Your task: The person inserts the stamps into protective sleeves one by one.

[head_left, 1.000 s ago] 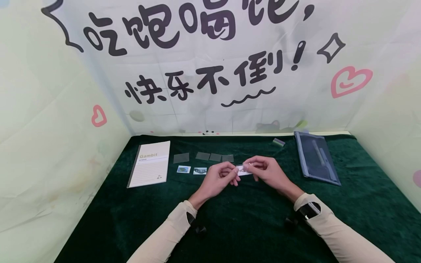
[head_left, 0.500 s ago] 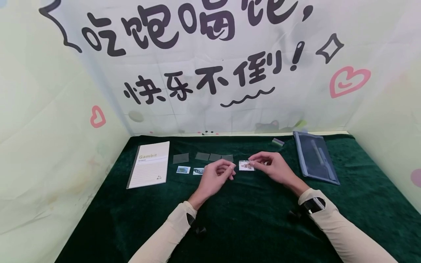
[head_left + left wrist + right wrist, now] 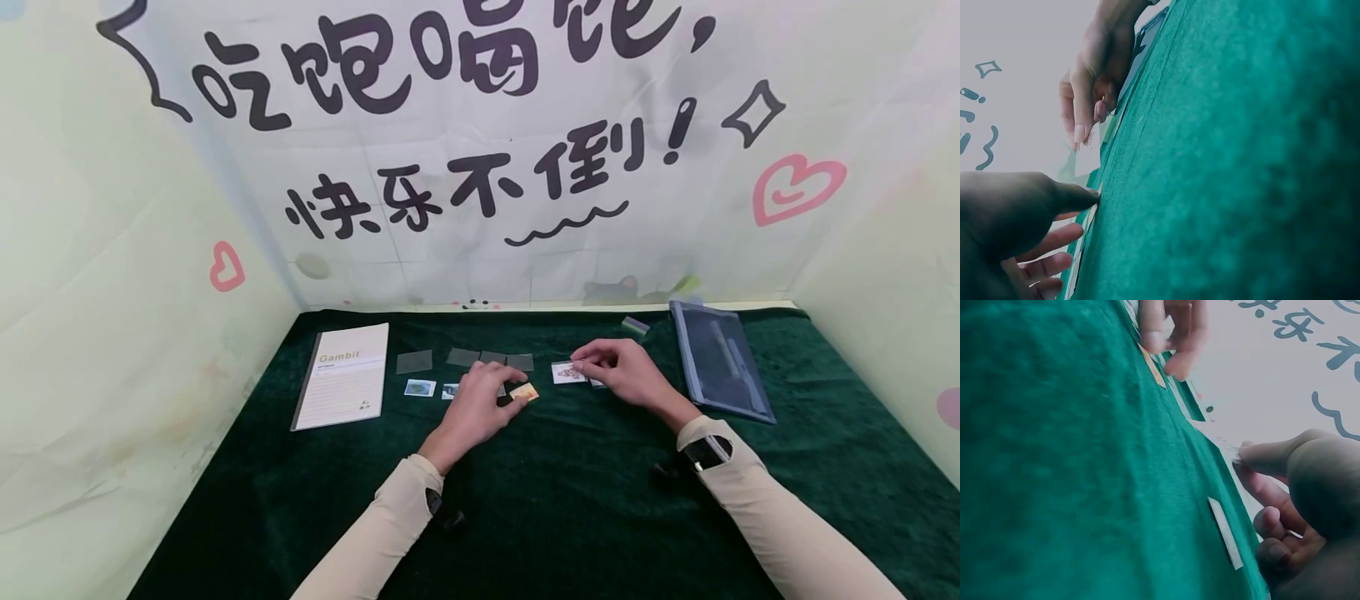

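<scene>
In the head view my right hand (image 3: 626,371) pinches a small white stamp (image 3: 568,373) with a reddish drawing, between thumb and index finger. It looks to be in a clear sleeve and hangs close over the cloth in the right wrist view. To its left, my left hand (image 3: 477,404) spreads thumb and index finger around an orange stamp (image 3: 525,392) lying on the cloth. The left thumb (image 3: 1152,340) is right at that stamp's edge. Another pale stamp (image 3: 1225,533) lies below the right hand, mostly hidden by it in the head view.
Clear sleeves (image 3: 414,362) lie in a row behind the left hand. A blue-green stamp (image 3: 420,388) and a partly covered stamp (image 3: 449,391) lie left of it. A notebook (image 3: 343,375) is at left; a blue mesh pouch (image 3: 722,358) and an eraser-like block (image 3: 636,325) are at right.
Both hands held the white stamp; the left let go, then moved slightly left and opened its fingers over the orange stamp. The right hand still holds the white one, slightly farther right.
</scene>
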Demonstrator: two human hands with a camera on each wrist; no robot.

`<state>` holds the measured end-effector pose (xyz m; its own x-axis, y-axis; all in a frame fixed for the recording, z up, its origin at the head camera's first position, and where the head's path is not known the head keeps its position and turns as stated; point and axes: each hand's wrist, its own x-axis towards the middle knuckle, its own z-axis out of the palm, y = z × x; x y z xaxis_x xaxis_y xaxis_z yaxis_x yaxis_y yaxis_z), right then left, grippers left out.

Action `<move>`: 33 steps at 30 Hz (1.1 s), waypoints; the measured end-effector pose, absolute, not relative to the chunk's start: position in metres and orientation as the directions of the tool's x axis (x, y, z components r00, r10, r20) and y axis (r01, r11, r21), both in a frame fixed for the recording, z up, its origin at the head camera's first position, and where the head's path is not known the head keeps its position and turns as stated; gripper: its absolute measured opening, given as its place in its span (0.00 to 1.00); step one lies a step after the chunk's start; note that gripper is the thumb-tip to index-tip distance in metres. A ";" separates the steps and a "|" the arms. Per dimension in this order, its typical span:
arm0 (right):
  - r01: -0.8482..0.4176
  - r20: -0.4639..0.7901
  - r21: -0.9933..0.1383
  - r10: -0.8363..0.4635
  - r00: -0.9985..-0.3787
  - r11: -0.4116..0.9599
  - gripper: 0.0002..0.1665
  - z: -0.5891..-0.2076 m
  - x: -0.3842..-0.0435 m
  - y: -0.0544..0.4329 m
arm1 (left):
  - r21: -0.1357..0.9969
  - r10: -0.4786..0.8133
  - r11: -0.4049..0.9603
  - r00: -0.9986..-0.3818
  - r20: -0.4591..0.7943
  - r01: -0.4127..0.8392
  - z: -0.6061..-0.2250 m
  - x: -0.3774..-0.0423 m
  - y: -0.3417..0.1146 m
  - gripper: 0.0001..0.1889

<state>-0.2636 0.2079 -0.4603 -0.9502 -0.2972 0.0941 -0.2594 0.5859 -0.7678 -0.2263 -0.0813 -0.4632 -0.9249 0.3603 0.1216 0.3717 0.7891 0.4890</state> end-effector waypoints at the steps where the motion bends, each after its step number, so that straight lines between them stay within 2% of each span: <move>1: -0.265 0.092 -0.763 -0.307 -0.947 0.589 0.11 -0.460 -0.266 0.207 | 0.483 0.362 0.793 -0.925 0.115 0.370 -0.463 -0.226 -0.081 0.19; 5: -0.278 0.078 -0.733 -0.330 -0.941 0.620 0.09 -0.460 -0.271 0.206 | 0.515 0.372 0.771 -0.921 0.112 0.374 -0.462 -0.226 -0.079 0.18; 15: -0.326 0.114 -0.646 -0.335 -0.935 0.690 0.04 -0.464 -0.271 0.203 | 0.678 0.392 0.604 -0.897 0.204 0.419 -0.467 -0.227 -0.080 0.18; 22: -0.356 0.147 -0.599 -0.339 -0.929 0.717 0.05 -0.465 -0.272 0.201 | 0.781 0.367 0.499 -0.908 0.203 0.377 -0.468 -0.229 -0.083 0.21; 29: -0.365 0.181 -0.611 -0.325 -0.928 0.702 0.05 -0.466 -0.266 0.199 | 0.811 0.351 0.461 -0.914 0.205 0.359 -0.468 -0.227 -0.079 0.09; 33: -0.357 0.176 -0.639 -0.323 -0.930 0.681 0.07 -0.460 -0.269 0.188 | 0.816 0.333 0.471 -0.925 0.186 0.334 -0.468 -0.226 -0.080 0.07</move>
<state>-0.2687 0.1880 -0.4599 -0.9301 -0.3226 0.1758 -0.3571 0.6812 -0.6391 -0.2259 -0.0797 -0.4680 -0.9245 0.3326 0.1860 0.3338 0.4714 0.8163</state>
